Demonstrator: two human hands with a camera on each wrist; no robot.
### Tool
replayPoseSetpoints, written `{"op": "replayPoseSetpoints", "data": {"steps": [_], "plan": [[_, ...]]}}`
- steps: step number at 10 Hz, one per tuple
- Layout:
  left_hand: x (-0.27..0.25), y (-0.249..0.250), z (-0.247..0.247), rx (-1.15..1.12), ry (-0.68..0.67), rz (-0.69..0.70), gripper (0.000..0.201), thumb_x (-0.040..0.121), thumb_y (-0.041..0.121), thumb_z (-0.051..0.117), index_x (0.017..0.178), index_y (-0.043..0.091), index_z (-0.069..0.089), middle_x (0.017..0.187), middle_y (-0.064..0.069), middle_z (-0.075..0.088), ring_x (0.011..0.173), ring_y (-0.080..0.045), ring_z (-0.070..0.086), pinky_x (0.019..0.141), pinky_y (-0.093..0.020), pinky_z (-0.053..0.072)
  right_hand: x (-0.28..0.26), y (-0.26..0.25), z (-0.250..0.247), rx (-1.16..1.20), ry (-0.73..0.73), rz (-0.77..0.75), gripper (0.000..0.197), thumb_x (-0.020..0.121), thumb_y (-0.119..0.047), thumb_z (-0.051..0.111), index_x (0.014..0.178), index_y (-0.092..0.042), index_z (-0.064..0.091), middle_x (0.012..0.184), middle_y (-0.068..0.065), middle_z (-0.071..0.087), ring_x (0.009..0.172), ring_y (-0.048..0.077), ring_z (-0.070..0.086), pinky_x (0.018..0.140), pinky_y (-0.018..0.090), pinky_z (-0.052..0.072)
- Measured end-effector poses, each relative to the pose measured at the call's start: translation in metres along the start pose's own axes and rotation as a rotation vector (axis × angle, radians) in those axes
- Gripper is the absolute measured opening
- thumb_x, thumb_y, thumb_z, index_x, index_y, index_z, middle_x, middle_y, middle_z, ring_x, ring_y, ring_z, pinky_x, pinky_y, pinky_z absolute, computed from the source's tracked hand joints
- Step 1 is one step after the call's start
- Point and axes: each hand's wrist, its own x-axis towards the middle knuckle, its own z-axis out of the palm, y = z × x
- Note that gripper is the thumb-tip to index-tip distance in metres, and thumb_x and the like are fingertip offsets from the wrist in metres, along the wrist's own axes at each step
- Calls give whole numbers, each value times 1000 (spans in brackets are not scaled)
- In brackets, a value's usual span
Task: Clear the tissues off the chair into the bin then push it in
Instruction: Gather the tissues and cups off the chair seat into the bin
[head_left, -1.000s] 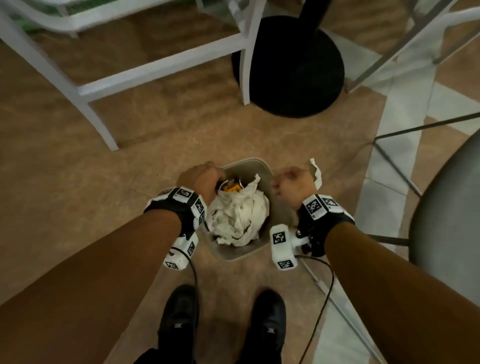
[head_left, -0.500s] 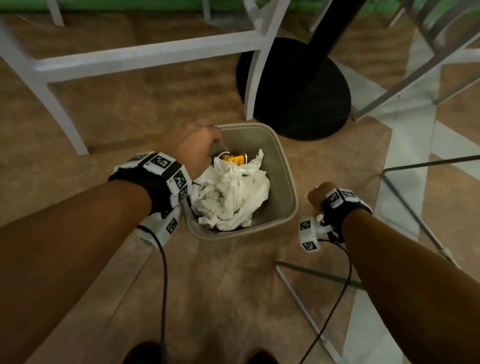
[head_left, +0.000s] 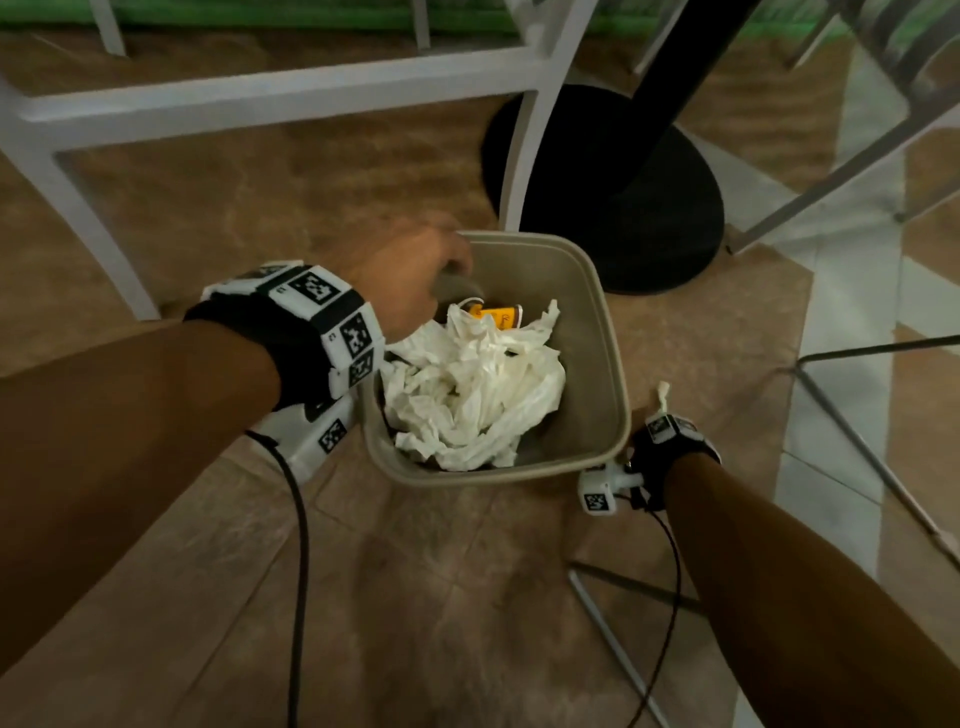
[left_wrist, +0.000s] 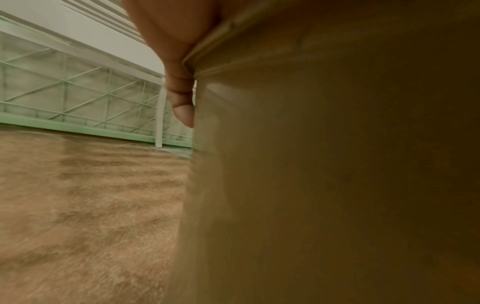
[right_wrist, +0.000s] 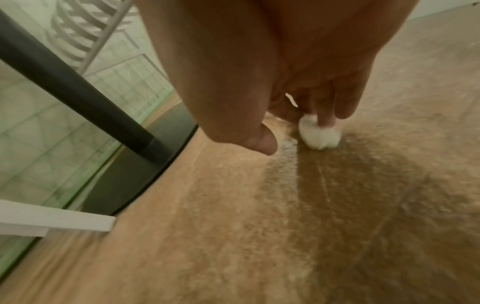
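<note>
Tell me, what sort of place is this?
Probably a cafe or canteen seating area: a pedestal table's round black base on a tiled floor, white chair legs, and a small bin of tissues.

A round black table base (head_left: 623, 202) sits on the brown tiled floor (head_left: 415, 597), a black post (head_left: 680, 57) rising from it at a slant. A white chair frame (head_left: 270, 98) crosses the top left, one leg (head_left: 524, 156) just in front of the base. Thin grey metal legs (head_left: 878, 452) stand at the right, over pale floor tiles (head_left: 852, 332). A green mesh barrier (left_wrist: 64, 98) runs along the far floor edge.
</note>
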Motion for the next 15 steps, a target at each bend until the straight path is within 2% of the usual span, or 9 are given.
{"op": "replayPoseSetpoints", "data": {"steps": [1,4,5,7,10,11,12,13,15], "plan": [[-13,7,-9,20,-27,-28,42,79,-10,56,111,13,70,123,-6,58,115,-28,53,87,-31,37,15,-3,-19,-158,66,-121,60,92,-16,63,147,-20,40,163,5,18,111,34,58,69,34,53],[-107,13,-33,-16,-248,-310,58,86,-1,57,139,21,51,156,-8,33,131,-38,46,97,-39,42,-68,-44,-88,126,145,-175,46,95,-24,55,136,-4,50,140,18,52,128,34,52,95,37,45],[-140,8,-40,-64,-286,-359,62,82,-5,56,140,18,51,156,-12,32,133,-39,43,103,-49,43,-112,-52,-103,111,166,-211,43,94,-26,58,133,-7,55,131,12,57,126,32,54,97,36,46],[-193,31,-37,-183,-273,-416,45,85,33,66,127,36,50,133,2,51,112,-28,58,89,-34,48,-154,-64,-57,180,-13,-462,34,74,-47,62,90,-19,73,98,4,74,95,29,71,91,50,56],[-209,93,-15,-280,-454,-319,70,73,-16,54,130,25,48,141,-3,43,112,-32,55,86,-40,48,-219,-12,40,-286,-322,-356,25,98,-26,46,84,-15,64,83,14,64,73,27,58,67,31,47],[-220,106,-5,-311,-514,-314,77,73,-16,54,135,27,45,147,-3,38,122,-31,52,92,-40,49,-220,22,50,-224,-388,-283,47,94,-30,52,139,-20,51,136,13,57,119,33,58,97,43,51],[-224,125,-8,-280,-558,-359,81,77,-8,58,146,28,36,161,-6,16,139,-35,36,106,-38,41,-239,46,43,-166,-395,-313,64,94,-36,52,153,-30,27,148,11,46,130,34,50,108,42,43],[-220,151,-32,-213,-553,-422,76,80,6,61,146,30,31,162,-3,4,144,-36,27,112,-43,36,-268,55,23,-36,-354,-315,62,96,-35,49,153,-19,29,152,8,41,134,30,45,111,37,39],[-156,252,-118,-118,-421,-351,60,84,13,59,141,16,41,148,-11,36,129,-34,46,105,-47,42,-323,80,-56,340,-273,-295,42,80,-46,57,114,-22,63,121,9,67,109,33,65,96,49,52]]}}
